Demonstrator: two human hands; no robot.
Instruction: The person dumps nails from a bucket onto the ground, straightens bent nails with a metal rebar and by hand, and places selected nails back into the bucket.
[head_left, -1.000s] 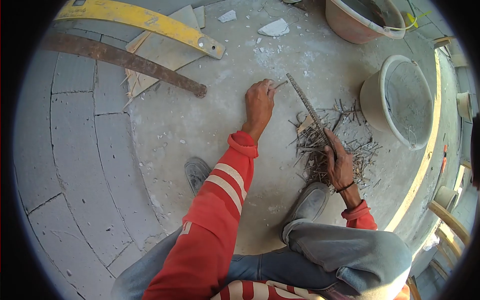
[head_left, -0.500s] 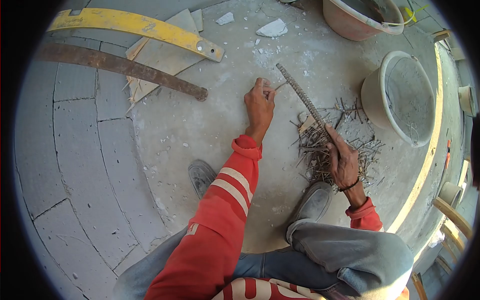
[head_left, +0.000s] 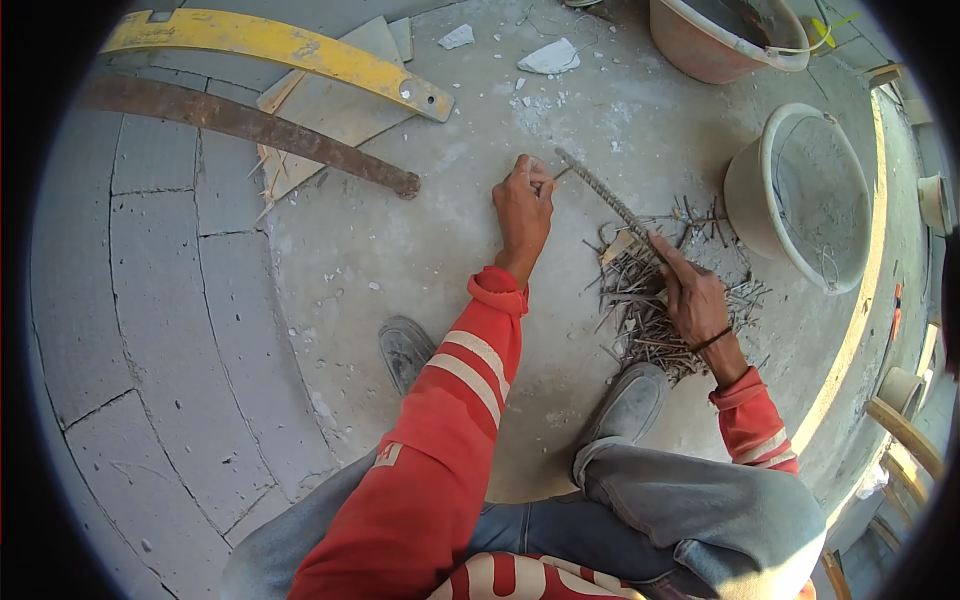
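My left hand (head_left: 523,215) is closed in a pinch just above the concrete floor, gripping a thin nail (head_left: 562,174) that sticks out to the right of the fingertips. My right hand (head_left: 697,305) is wrapped round one end of a short ribbed steel bar (head_left: 612,198). The bar's far end lies beside the nail; whether they touch I cannot tell. Below the bar and partly behind my right hand is a pile of loose nails (head_left: 640,320), many looking bent and rusty.
A whitish bucket (head_left: 748,195) stands right of the nails, with a reddish tub (head_left: 690,45) behind it. To the left are a yellow spirit level (head_left: 280,48), a rusty metal bar (head_left: 260,130), board pieces (head_left: 350,110) and grey blocks (head_left: 150,240). White chunks (head_left: 550,57) lie ahead.
The far end of the ribbed bar has come down toward the nail. My right hand and forearm have shifted slightly to the right. My left hand stays almost in place.
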